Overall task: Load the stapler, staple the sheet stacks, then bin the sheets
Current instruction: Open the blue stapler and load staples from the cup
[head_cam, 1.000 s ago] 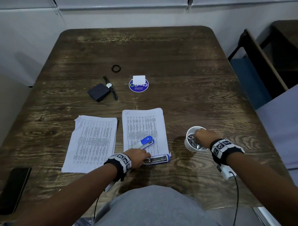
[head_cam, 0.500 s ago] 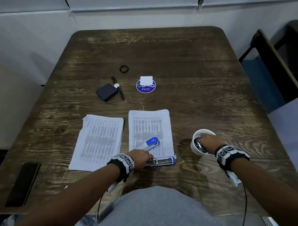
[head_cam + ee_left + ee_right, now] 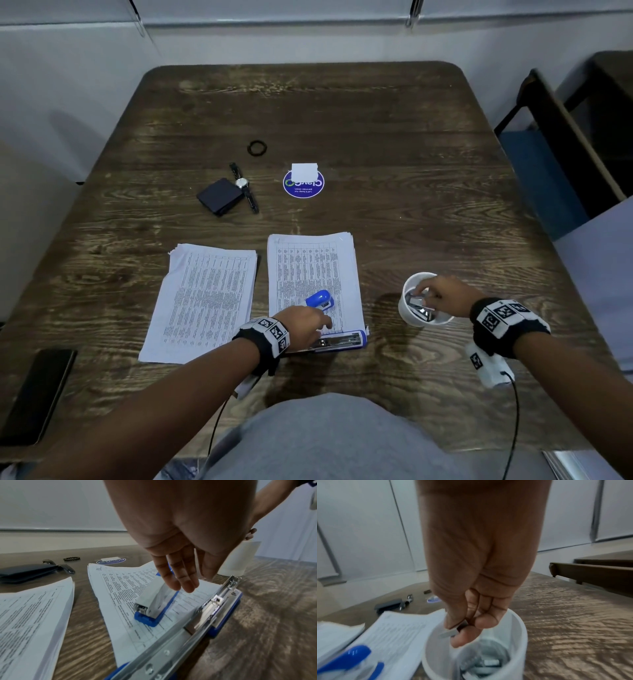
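The blue stapler lies swung open on the near end of the right sheet stack [image 3: 311, 270]. Its metal staple channel [image 3: 339, 341] faces up, and its cover [image 3: 320, 300] is folded back onto the paper. My left hand [image 3: 320, 323] rests on the cover [image 3: 154, 601] with straight fingers [image 3: 184, 584], beside the channel [image 3: 214, 601]. My right hand [image 3: 428, 294] reaches into the white cup [image 3: 407, 310] of staples. In the right wrist view its thumb and fingers pinch a staple strip [image 3: 451, 632] just above the cup [image 3: 520, 635]. A second sheet stack [image 3: 205, 301] lies to the left.
A dark wallet [image 3: 221, 198], a wristwatch [image 3: 245, 187], a black hair tie [image 3: 257, 148] and a round blue sticker [image 3: 303, 185] lie further back on the wooden table [image 3: 428, 188]. A phone [image 3: 37, 394] sits at the near left edge. A chair [image 3: 565, 147] stands to the right.
My right hand has risen inside the cup and now pinches a staple strip near the rim. My left hand has stayed on the open stapler.
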### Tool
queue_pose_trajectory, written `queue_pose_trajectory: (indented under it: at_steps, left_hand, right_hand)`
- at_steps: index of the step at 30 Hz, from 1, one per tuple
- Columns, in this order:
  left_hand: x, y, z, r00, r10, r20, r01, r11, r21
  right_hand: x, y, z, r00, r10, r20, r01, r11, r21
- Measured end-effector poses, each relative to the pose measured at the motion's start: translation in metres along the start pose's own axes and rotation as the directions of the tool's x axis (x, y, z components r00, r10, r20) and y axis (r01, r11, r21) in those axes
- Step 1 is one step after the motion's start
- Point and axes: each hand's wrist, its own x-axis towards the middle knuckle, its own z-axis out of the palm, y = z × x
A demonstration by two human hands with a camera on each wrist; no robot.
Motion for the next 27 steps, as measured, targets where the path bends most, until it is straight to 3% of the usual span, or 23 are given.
queue_pose_trajectory:
  at_steps: [2,5,8,10,15,20,27]
  left_hand:
    - [0.001,0.002,-0.004,0.999,-0.008,-0.048,0.005,0.999,-0.051]
    - [0.003,0.006,-0.009,0.989,-0.02,-0.144,0.004,0.994,-0.11]
    - [0.004,0.007,-0.01,0.989,-0.033,-0.145,0.015,0.993,-0.121]
    - [0.003,0.007,-0.008,0.993,-0.04,-0.11,0.03,0.995,-0.096]
    - [0.001,0.013,0.0,0.983,-0.079,-0.165,0.06,0.991,-0.117]
    - [-0.001,0.013,0.008,0.966,-0.145,-0.216,0.126,0.987,-0.096]
    - [0.0,0.023,0.009,0.974,-0.111,-0.198,0.109,0.994,-0.02]
  right_hand:
    - [-0.001,-0.004,-0.007,0.999,-0.01,-0.031,0.012,0.997,0.077]
    - [-0.006,-0.03,-0.015,0.99,-0.109,-0.09,0.131,0.945,0.299]
    - [-0.005,-0.07,-0.007,0.982,-0.185,-0.048,0.186,0.869,0.459]
    - [0.002,-0.091,0.011,0.973,-0.229,0.013,0.198,0.868,0.456]
    - [0.017,-0.12,0.053,0.963,-0.249,0.103,0.191,0.901,0.39]
    - [0.023,-0.124,0.064,0.973,-0.214,0.083,0.148,0.862,0.485]
    - [0.023,-0.115,0.073,0.977,-0.198,0.074,0.151,0.898,0.413]
